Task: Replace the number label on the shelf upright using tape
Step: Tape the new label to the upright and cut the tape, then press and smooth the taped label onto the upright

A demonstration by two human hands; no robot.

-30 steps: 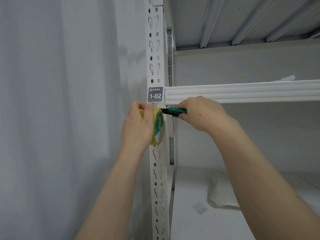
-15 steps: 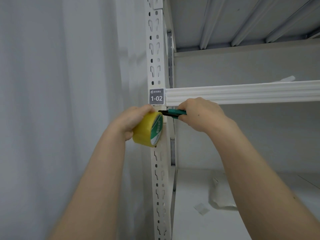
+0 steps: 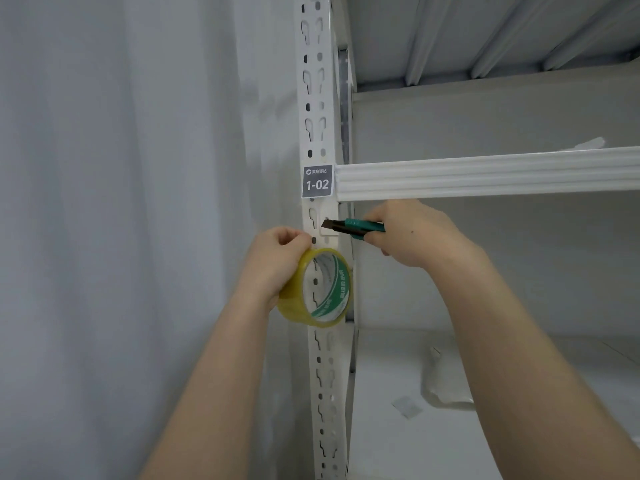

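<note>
One label (image 3: 317, 181), one upright (image 3: 325, 375).
One tape (image 3: 294, 306) is held by left grip (image 3: 277, 261), one knife (image 3: 363, 227) by right grip (image 3: 415, 237).

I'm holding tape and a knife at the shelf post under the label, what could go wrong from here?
The knife has its blade out, close to your left hand on the tape roll; a slip could cut your fingers. The label sits just above the blade, so an upward slip might nick it.

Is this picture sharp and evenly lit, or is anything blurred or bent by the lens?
Head view: light is soft and even, no glare; the number label reads sharply; the left hand looks slightly soft; the shelf upright leans a little, likely wide-angle distortion.
</note>
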